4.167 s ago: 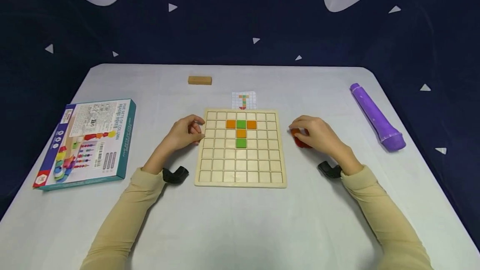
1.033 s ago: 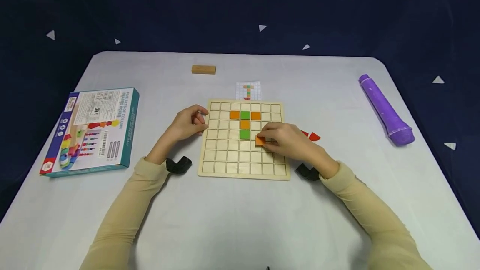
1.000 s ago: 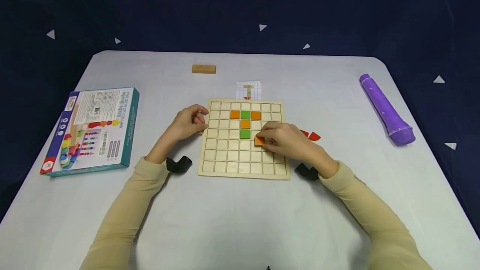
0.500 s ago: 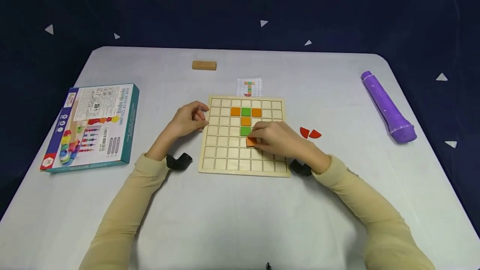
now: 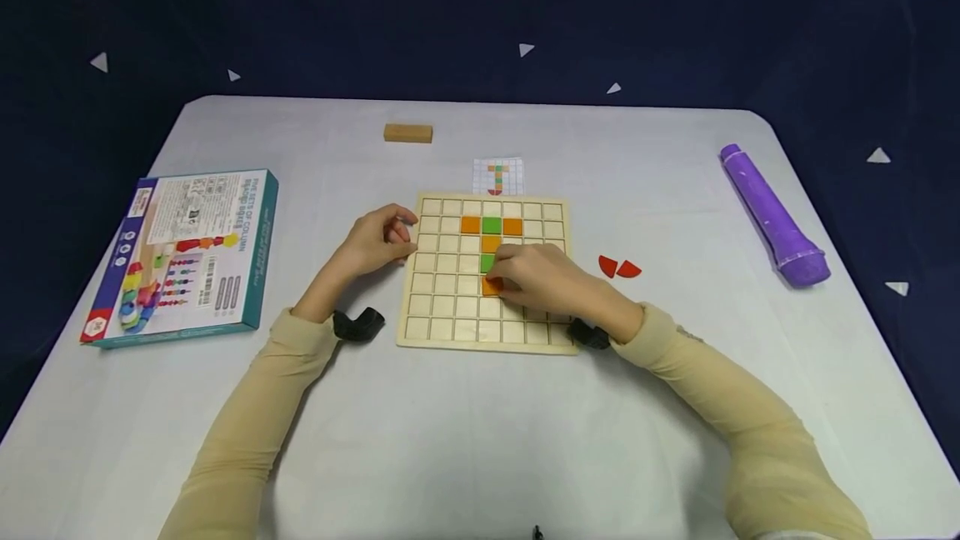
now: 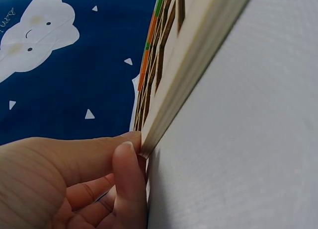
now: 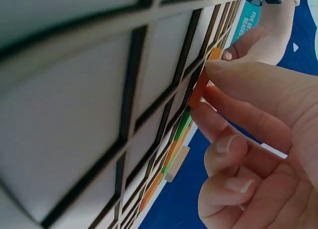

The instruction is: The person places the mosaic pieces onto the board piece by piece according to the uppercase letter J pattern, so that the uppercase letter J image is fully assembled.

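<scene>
Five coloured tiles lie in cells of the square wooden board point(image 5: 442, 327), and I count one more, an orange tile point(image 5: 490, 286), in the right hand point(image 5: 546, 277). That hand pinches it narrowly between thumb and fingertips, at the middle column, fifth row from the far edge. Even from the right wrist view I can't fairly tell whether the tile sits flat in its cell or is slightly raised. Just beyond it I see a green tile point(image 5: 487, 263), then another orange one, and across the second row orange, green, orange side by side.

I have the left hand point(image 5: 375, 240) at the board's left edge, fingers loosely bent, thumb and forefinger apart with their tips against the wood.

Past the far edge I can see a small pattern card point(image 5: 498, 177), a coloured T printed on its grid with red at the foot. Right of the board lie two red quarter-round pieces point(image 5: 628, 270), close together. Farther out on the white table point(image 5: 465, 440) I get a purple microphone-shaped object point(image 5: 772, 215) at right, a box point(image 5: 180, 252) at left and a wooden block point(image 5: 408, 133) near the back.
</scene>
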Available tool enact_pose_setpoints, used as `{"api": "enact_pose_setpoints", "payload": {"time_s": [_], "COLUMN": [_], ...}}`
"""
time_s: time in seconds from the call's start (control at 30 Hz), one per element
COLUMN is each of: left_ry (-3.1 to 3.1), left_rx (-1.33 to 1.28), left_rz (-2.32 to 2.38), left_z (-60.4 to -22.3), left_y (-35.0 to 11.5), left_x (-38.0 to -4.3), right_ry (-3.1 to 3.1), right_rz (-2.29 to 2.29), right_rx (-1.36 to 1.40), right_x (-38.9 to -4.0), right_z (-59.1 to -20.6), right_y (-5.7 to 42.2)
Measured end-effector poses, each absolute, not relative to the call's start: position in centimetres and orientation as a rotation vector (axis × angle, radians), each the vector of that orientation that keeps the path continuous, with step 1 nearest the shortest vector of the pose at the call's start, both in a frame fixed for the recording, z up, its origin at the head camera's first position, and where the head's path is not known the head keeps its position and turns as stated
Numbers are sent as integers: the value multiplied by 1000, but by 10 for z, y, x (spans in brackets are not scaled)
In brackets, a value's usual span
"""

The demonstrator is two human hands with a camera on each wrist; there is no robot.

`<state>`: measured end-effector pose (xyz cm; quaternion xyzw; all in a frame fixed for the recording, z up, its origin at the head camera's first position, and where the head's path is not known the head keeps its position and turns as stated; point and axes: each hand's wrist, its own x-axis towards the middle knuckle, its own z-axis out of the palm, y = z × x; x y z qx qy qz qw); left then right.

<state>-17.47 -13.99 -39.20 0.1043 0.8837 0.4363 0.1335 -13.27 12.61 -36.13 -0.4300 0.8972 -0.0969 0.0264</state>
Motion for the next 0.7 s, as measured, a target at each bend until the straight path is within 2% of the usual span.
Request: {"api": "enact_pose_setpoints", "payload": {"time_s": [0.7], "left_ry": [2567], "left_rx": [317], "left_rz": [1248], "left_z": [-394], "left_y": [-141], "left_x": [-175], "right_ry": [2799], "right_rz": [-367], "right_rx": [-1116], "right_x": [-131], "right_z": [-361], "right_y": [116]}}
